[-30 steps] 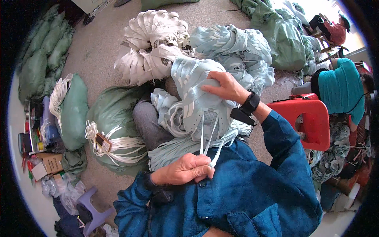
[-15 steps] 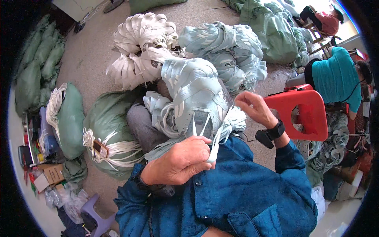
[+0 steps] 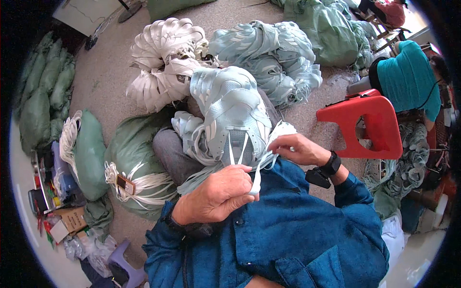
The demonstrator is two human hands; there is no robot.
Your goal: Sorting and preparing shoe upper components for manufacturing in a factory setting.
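A stack of pale blue shoe uppers (image 3: 234, 115) rests in front of me, the top one with its tongue and eyelet rows toward me. A white shoelace (image 3: 257, 178) runs through its lower eyelets. My left hand (image 3: 218, 192) is closed on the lace below the tongue, a loop sticking out by its fingertips. At the upper's right edge lies a bunch of white shoelaces (image 3: 284, 128). My right hand (image 3: 301, 149) has its fingers bent together on those laces; their tips are partly hidden.
A red plastic stool (image 3: 379, 127) stands at the right, near a person in a teal top (image 3: 408, 79). White uppers (image 3: 165, 62) and more pale blue uppers (image 3: 269, 57) lie beyond. A green sack (image 3: 139, 139) at left carries laces and a phone (image 3: 126, 184).
My right hand has moved down and left from above the lace bunch onto it, its fingers closing. My left hand keeps its hold on the lace. The whole view has shifted slightly.
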